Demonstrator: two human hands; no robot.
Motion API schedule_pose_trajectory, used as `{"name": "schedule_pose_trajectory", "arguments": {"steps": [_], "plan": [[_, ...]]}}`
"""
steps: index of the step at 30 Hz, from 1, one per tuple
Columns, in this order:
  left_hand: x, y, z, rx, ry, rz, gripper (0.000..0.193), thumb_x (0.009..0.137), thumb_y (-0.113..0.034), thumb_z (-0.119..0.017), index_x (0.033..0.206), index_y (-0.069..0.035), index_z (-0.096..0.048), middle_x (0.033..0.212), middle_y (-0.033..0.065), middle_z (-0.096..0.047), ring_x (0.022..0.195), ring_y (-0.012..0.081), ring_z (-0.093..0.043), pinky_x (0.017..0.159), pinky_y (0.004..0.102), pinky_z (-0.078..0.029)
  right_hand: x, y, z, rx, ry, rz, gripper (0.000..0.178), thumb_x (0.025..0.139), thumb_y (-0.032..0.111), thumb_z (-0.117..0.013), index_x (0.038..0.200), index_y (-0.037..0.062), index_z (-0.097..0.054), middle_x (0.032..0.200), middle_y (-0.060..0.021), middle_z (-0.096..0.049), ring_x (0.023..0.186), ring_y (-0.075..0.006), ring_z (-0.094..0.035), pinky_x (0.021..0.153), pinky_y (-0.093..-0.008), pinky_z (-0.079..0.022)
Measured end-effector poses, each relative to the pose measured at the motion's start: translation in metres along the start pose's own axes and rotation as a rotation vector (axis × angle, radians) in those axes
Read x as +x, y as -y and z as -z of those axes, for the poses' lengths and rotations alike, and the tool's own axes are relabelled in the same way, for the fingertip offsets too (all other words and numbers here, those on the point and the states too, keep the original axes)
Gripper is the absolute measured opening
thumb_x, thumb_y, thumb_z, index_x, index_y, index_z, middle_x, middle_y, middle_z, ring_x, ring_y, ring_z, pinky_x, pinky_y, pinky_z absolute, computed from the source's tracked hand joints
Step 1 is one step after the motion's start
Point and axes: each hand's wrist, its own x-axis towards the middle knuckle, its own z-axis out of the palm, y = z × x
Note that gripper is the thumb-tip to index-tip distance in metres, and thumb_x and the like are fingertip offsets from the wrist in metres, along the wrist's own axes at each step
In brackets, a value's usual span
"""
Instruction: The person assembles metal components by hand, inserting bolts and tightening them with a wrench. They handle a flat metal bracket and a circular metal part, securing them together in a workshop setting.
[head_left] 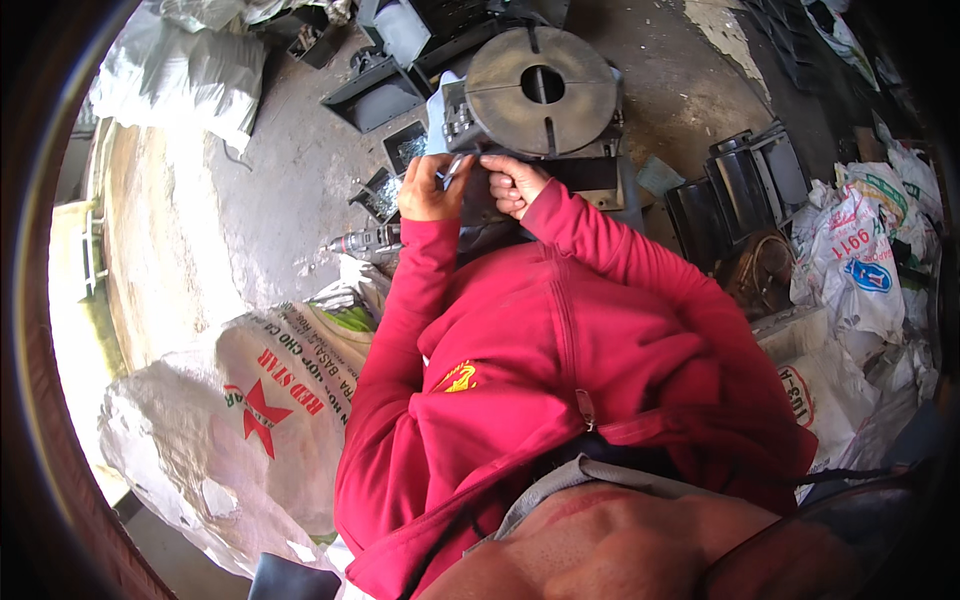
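Just on the wearer's side of the disc (500,95), both hands are sitting close tog., fingertips nearly meeting. L hand (432,188) is pinching a small part (453,168) btwn thumb & fingers, grip narrow; the part is tilting up to the right, looking pale & shiny, exact shape too small to tell. R hand (512,186) is curling its fingers in, thumb & index tips closing toward the part; can't tell if it's gripping anything. Red sleeves (620,235) are covering both arms to the wrists.

Disc is lying flat, showing a round center hole & slots, w/ small metal bits (458,124) sitting by its left edge. Left of L hand, two dark trays (387,150) are holding shiny bits. Nr the L sleeve, a drill (368,238) is lying on the floor (275,185), nose pointing left. Further out, a white sack (190,430) is standing at left; black boxes (735,195) & more white sacks (835,255) are crowding the right side.
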Motion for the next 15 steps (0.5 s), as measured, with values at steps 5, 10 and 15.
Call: {"name": "schedule_pose_trajectory", "arguments": {"steps": [5, 10, 15], "plan": [[-0.006, -0.003, -0.006, 0.02, -0.024, 0.007, 0.021, 0.072, -0.011, -0.08, 0.086, -0.008, -0.065, 0.073, 0.0073, -0.062, 0.062, 0.0234, -0.061, 0.055, 0.0329, -0.048, 0.002, -0.003, 0.004, -0.015, -0.017, 0.002, 0.021, 0.089, 0.023, -0.064, 0.077, 0.0164, -0.048, 0.055, 0.0077, -0.039, 0.039, -0.0026, -0.03, 0.035, -0.019, -0.022], [-0.003, 0.005, -0.004, -0.014, 0.087, -0.112, 0.019, 0.073, -0.008, -0.077, 0.089, -0.007, -0.066, 0.077, 0.0071, -0.063, 0.064, 0.0232, -0.062, 0.057, 0.0322, -0.048, 0.008, -0.007, 0.009, -0.02, -0.008, 0.033, 0.023, 0.089, 0.024, -0.063, 0.074, 0.0167, -0.048, 0.054, 0.008, -0.038, 0.039, -0.0027, -0.03, 0.036, -0.0194, -0.022], [0.001, 0.004, -0.003, -0.006, 0.06, -0.191, 0.02, 0.072, -0.009, -0.078, 0.088, -0.008, -0.065, 0.076, 0.0055, -0.063, 0.065, 0.0203, -0.063, 0.058, 0.0308, -0.049, 0.005, -0.007, 0.007, -0.014, -0.001, 0.082, 0.023, 0.089, 0.024, -0.063, 0.074, 0.0165, -0.047, 0.054, 0.0081, -0.038, 0.039, -0.0022, -0.03, 0.036, -0.0186, -0.022]]}}
